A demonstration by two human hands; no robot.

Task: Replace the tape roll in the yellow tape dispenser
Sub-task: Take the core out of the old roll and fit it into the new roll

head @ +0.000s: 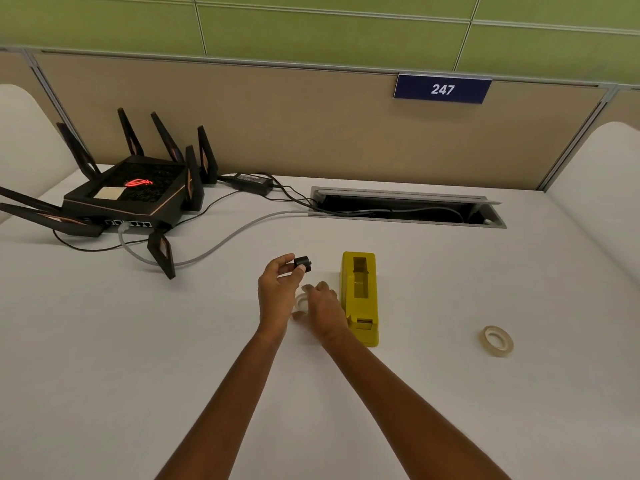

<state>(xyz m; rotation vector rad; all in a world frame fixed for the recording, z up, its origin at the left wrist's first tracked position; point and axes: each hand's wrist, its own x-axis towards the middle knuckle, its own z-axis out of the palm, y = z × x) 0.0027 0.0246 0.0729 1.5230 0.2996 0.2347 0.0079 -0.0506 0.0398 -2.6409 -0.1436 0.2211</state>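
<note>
Yellow tape dispenser stands just beside right-hand fingers.

- My work surface is a white desk with matte finish, evenly lit.
- A beige partition panel closes the far edge; green wall panels rise above it.
- A blue plate on the partition reads 247.
- A cable tray recessed into the desk stands open.
- A black router sits far left, cables trailing to the tray.
</note>
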